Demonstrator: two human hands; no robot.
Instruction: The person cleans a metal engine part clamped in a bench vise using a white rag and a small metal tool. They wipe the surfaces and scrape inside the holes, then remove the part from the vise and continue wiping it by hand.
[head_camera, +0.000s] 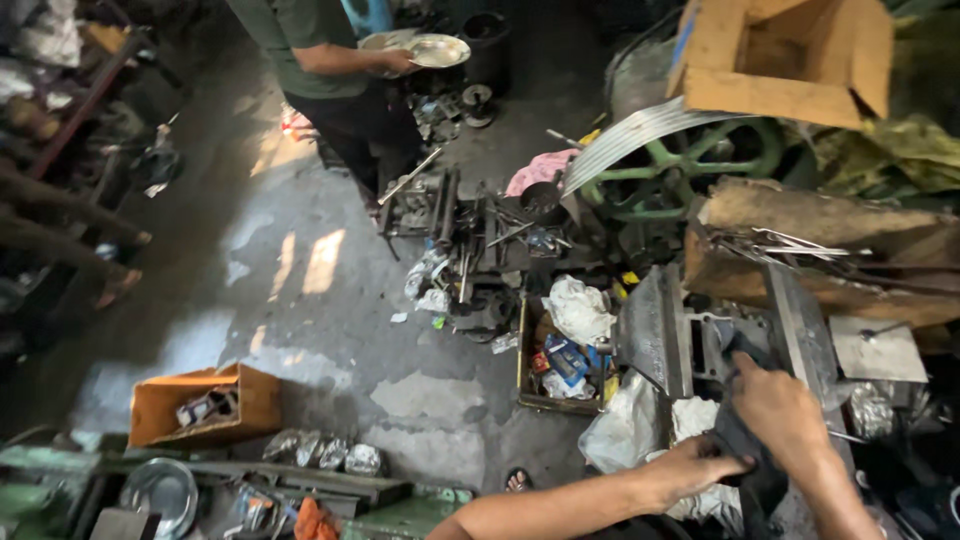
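Fingers of both my hands pinch a dark rag: right hand (778, 408) presses it onto the metal press (700, 335), left hand (700, 465) grips its lower end. Sharp steel edges could snag cloth or cut me, I judge.

Dark crumpled cloth (742, 440), bunched, pressed on grey metal machine (665, 335) at lower right.

Both hands are meeting on a cloth (735, 440) lying on the machine bed (690, 335), the right hand (778, 410) sitting just above the left hand (690, 468). A crate (560, 365) is standing left of the machine, and a cardboard box (205, 405) is sitting on the floor far left. Another person (330, 70) is standing behind, holding metal plates (425, 48).
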